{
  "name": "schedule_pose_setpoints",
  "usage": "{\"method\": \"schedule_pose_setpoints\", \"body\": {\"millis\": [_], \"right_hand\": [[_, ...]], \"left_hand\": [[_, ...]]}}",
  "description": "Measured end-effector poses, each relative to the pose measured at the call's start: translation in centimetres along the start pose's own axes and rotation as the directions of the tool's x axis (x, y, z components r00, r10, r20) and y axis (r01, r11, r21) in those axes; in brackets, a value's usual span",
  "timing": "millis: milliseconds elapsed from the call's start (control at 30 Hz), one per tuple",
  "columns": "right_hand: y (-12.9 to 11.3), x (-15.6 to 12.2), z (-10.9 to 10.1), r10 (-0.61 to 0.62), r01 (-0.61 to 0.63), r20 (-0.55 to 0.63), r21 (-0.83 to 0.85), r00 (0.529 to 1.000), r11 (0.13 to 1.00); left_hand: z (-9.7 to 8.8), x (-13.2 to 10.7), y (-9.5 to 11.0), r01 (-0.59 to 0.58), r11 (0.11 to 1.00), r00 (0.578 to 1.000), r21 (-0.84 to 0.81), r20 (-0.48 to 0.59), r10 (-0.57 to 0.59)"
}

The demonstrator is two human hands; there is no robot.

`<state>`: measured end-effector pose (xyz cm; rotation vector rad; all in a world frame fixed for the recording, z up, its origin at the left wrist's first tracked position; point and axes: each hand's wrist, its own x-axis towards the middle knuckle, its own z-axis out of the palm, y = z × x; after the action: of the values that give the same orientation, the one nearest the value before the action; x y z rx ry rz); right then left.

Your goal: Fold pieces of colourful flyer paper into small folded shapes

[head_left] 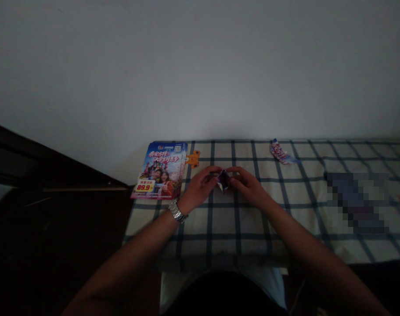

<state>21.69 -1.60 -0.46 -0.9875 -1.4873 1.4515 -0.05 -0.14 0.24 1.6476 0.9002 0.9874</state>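
Observation:
A small piece of folded paper [223, 181], dark and printed with a pale edge, is held between both hands over the checked tablecloth. My left hand [201, 186], with a metal watch [177, 211] on the wrist, pinches its left side. On the right side, my right hand [247, 185] grips it with thumb and fingers. The paper stands partly spread, with a hollow facing me. Its far side is hidden by the fingers. To the left of my left hand lies a stack of printed flyers [160, 171], blue at the top and pink at the bottom.
A folded printed paper piece [280, 152] lies near the wall [200, 70] at the back right. A blurred-out dark object [358, 204] rests farther right on the checked tablecloth [288, 193]. An orange bear figure [193, 159] shows beside the flyers. The table's left edge drops to dark floor.

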Motion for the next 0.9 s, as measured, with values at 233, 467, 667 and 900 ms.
{"method": "schedule_pose_setpoints", "body": {"millis": [233, 467, 667, 900], "right_hand": [[-0.33, 0.06, 0.0, 0.031, -0.03, -0.018, 0.047, 0.999, 0.998], [-0.03, 0.28, -0.1, 0.048, -0.044, -0.058, 0.079, 0.997, 0.996], [0.27, 0.29, -0.11, 0.049, -0.043, -0.054, 0.111, 0.997, 0.993], [-0.04, 0.27, 0.06, 0.028, -0.022, -0.075, 0.086, 0.997, 0.996]], "left_hand": [[-0.13, 0.0, 0.18, -0.041, 0.998, 0.999, 0.049, 0.007, 0.041], [-0.13, 0.04, -0.15, -0.082, 0.993, 0.997, 0.086, 0.008, 0.082], [-0.21, 0.0, -0.09, -0.098, 0.981, 0.995, 0.171, 0.048, 0.091], [-0.19, 0.04, -0.1, -0.132, 0.973, 0.991, 0.188, 0.054, 0.124]]}}
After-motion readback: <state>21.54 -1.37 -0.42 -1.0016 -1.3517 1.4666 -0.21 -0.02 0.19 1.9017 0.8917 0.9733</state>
